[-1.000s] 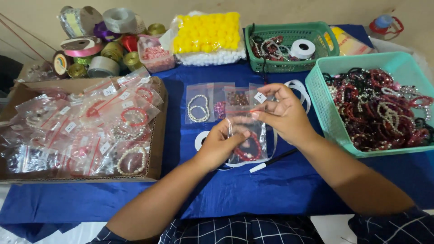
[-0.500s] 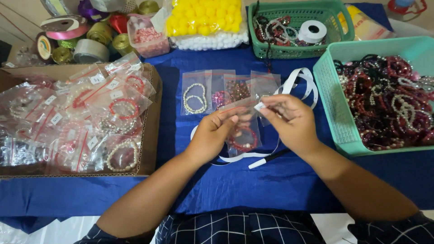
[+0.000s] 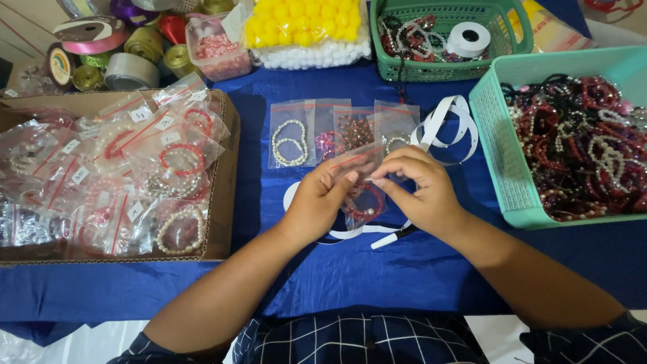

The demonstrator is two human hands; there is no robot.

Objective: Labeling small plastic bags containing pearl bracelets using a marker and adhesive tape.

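Both hands hold one small clear zip bag [image 3: 362, 192] with a red seal strip and a red bead bracelet inside, over the middle of the blue tablecloth [image 3: 377, 269]. My left hand [image 3: 317, 202] pinches the bag's left top edge. My right hand [image 3: 418, 189] pinches its right top edge with fingertips close together. Just behind the hands lie a few more clear bags [image 3: 337, 131] with bracelets, side by side. A white ribbon strip [image 3: 448, 121] curls beside them.
A cardboard box [image 3: 226, 202] at left holds several bagged bracelets. A mint basket [image 3: 502, 168] at right is full of loose bracelets. A green basket [image 3: 404, 67], yellow pom-poms [image 3: 306, 23] and ribbon rolls [image 3: 121, 50] line the back. A pen [image 3: 394, 236] lies under my right hand.
The view has tilted down and nearer. My hands stay together on the bag, fingers shifting slightly along its top edge.
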